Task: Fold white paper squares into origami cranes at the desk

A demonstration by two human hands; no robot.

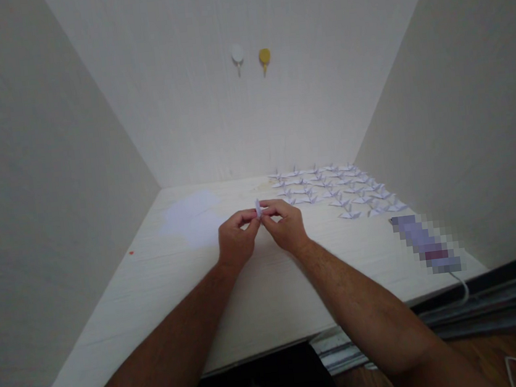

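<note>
Between my fingertips, over the middle of the white table (271, 310), is a small piece of folded white paper (258, 207), held upright. My left hand (238, 236) pinches it from the left with thumb and forefinger. From the other side my right hand (284, 223) pinches the same paper, its fingertips almost touching those of the left. The paper's lower part is hidden by the fingers. Several folded paper cranes (324, 183) stand in rows at the back right, beyond my right hand. Left of my left hand lie flat sheets of white paper (191, 220).
A blurred-out device (424, 243) with a white cable (464, 288) lies near the right edge of the table. A small orange bit (131, 253) sits at the left. White and yellow hooks (264, 57) are on the back wall; side walls enclose both ends.
</note>
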